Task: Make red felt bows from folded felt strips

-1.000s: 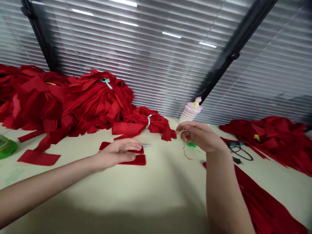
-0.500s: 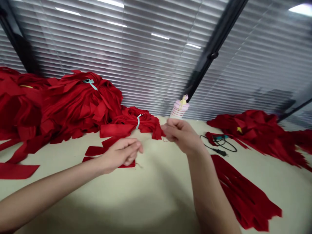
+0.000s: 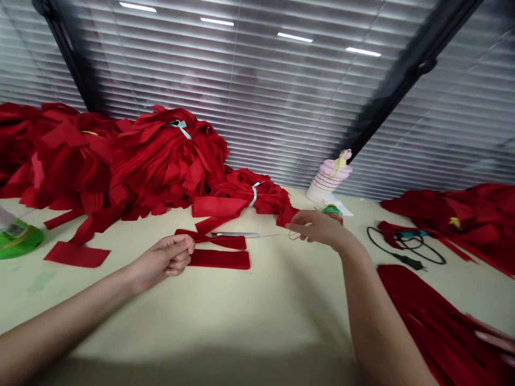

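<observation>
My left hand point(image 3: 171, 257) is closed, thumb against the bent fingers, beside the red fabric strips; what it pinches is too small to make out. My right hand point(image 3: 316, 228) is bent down at the wrist, fingertips together on a thin pale thread point(image 3: 273, 235). That thread runs left towards a slim metal tool point(image 3: 235, 234), with a small loop hanging by my right fingers. The tool lies across one red strip point(image 3: 225, 243), left of my right hand. Nearer to me is a second flat red strip point(image 3: 221, 259).
Piled red fabric point(image 3: 169, 155) lines the back left, and tied bundles point(image 3: 462, 214) lie at right. A pink-and-white container point(image 3: 328, 179), a black cable point(image 3: 410, 261) and red cloth point(image 3: 422, 316) are on the table. Another person's hand point(image 3: 494, 340) touches that cloth. A green object point(image 3: 20, 238) stands at left.
The view has swung left, so things sit further right. My hands have moved apart, uncovering the metal tool and the thread. Another person's hand now shows at the right edge.
</observation>
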Action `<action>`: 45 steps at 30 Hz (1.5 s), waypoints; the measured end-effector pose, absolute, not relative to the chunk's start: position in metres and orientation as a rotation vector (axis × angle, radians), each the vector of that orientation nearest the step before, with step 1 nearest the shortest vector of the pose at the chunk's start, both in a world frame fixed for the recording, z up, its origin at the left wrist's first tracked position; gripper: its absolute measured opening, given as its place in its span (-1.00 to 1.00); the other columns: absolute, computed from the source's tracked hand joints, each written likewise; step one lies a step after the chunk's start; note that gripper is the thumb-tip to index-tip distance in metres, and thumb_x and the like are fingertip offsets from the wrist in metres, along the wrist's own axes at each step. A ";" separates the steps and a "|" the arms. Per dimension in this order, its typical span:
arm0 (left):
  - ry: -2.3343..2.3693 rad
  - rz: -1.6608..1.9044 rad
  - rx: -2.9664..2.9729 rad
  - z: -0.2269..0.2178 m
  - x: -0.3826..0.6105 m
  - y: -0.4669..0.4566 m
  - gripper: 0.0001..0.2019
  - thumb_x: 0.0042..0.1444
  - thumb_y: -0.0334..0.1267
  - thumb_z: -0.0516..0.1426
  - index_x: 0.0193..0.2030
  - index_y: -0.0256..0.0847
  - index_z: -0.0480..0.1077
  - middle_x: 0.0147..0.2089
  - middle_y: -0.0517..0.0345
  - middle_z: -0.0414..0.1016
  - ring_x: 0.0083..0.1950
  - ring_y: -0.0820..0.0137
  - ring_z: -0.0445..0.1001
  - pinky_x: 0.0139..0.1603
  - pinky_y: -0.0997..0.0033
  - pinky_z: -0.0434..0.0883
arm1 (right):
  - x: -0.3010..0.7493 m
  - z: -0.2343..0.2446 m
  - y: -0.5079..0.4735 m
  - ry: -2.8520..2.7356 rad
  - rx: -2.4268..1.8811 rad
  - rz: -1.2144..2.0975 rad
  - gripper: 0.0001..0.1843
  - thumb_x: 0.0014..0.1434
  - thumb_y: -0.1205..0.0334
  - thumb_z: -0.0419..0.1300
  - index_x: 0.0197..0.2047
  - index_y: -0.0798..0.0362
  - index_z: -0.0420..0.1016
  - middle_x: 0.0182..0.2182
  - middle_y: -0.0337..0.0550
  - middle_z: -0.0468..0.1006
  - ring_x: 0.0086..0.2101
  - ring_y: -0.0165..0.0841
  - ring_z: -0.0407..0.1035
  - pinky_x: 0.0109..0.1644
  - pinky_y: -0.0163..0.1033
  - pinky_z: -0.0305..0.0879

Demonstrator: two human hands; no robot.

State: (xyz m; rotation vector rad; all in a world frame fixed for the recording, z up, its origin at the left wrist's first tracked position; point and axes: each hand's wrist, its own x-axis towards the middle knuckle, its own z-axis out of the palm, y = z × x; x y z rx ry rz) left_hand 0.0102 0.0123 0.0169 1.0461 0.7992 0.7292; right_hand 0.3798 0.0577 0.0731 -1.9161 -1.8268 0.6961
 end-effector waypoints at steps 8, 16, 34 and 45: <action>0.765 0.786 1.037 0.025 0.005 -0.002 -0.73 0.17 -0.17 0.15 -0.50 -0.26 0.38 -0.37 0.16 0.25 -0.30 0.45 0.20 -0.31 0.51 0.21 | 0.355 0.075 0.049 -1.839 -1.858 0.464 -0.79 -0.08 0.14 0.34 -0.47 0.02 0.41 -0.46 -0.08 0.48 -0.39 -0.21 0.41 -0.41 -0.22 0.25; 0.638 0.820 1.006 0.025 0.007 -0.010 -0.79 0.17 -0.28 0.14 -0.44 -0.24 0.54 -0.08 0.03 0.47 -0.14 0.40 0.36 0.01 0.42 0.28 | 0.228 0.036 0.009 -2.163 -0.850 1.310 -0.58 0.18 0.09 0.16 0.08 0.03 0.35 -0.33 -0.17 0.51 -0.36 -0.35 0.37 -0.32 -0.26 0.27; 0.667 0.707 0.927 0.017 0.000 0.006 -0.72 0.22 -0.22 0.10 -0.47 -0.30 0.42 -0.28 0.09 0.40 -0.26 0.49 0.34 -0.28 0.56 0.32 | 0.290 0.075 0.021 -1.463 -0.859 1.323 -0.65 0.15 0.05 0.22 -0.56 0.06 0.33 -0.46 -0.24 0.33 -0.54 -0.48 0.12 -0.43 -0.27 0.05; 0.769 0.356 1.253 0.033 0.001 0.006 -0.71 0.19 -0.10 0.13 -0.22 -0.31 0.53 -0.23 -0.03 0.50 -0.27 0.35 0.43 -0.29 0.42 0.39 | 0.260 0.065 0.005 -1.372 -0.658 1.752 -0.70 0.20 0.19 0.18 -0.54 0.10 0.39 -0.34 -0.10 0.56 -0.44 -0.43 0.39 -0.36 -0.28 0.24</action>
